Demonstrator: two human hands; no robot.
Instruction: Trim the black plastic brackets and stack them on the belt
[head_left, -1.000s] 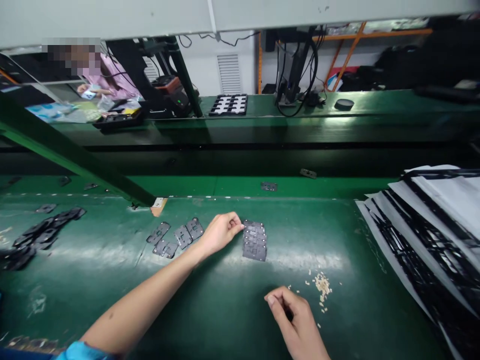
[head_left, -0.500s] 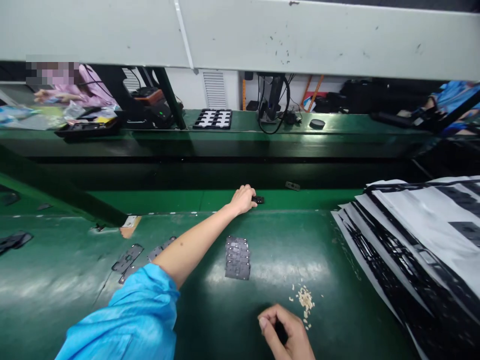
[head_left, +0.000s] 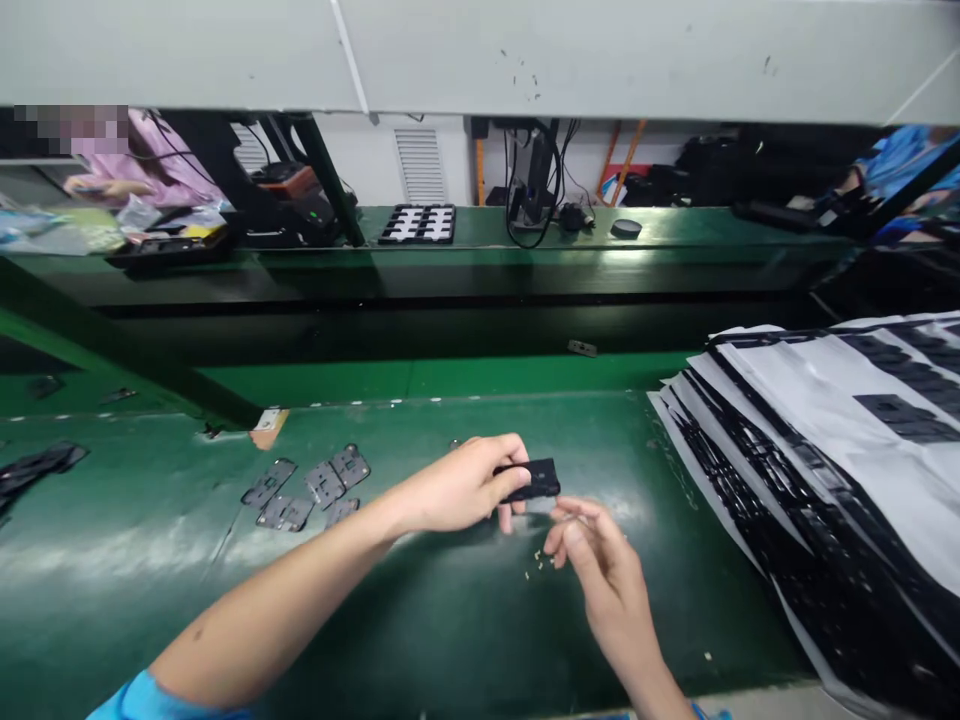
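My left hand (head_left: 480, 485) grips a small flat black part (head_left: 538, 479) between thumb and fingers, above the green work surface (head_left: 420, 640). Just to the right and a little nearer, my right hand (head_left: 600, 560) has its fingers curled and close together near the part's lower right corner; whether its fingertips hold anything is too small to tell. A few tiny pale pieces (head_left: 538, 562) show beside its fingertips. Several flat dark plates (head_left: 325, 483) lie on the surface to the left of my hands.
Stacked white sheets with black parts (head_left: 757, 470) stand at the right. A green post (head_left: 150, 360) slants across the left. Behind are a black tray with white pieces (head_left: 418, 224) and a lone small plate (head_left: 582, 348). Two people are partly visible across the bench.
My left hand has come back from the far strip with the black part. My right hand has moved up beside it, and the camera view has shifted slightly.
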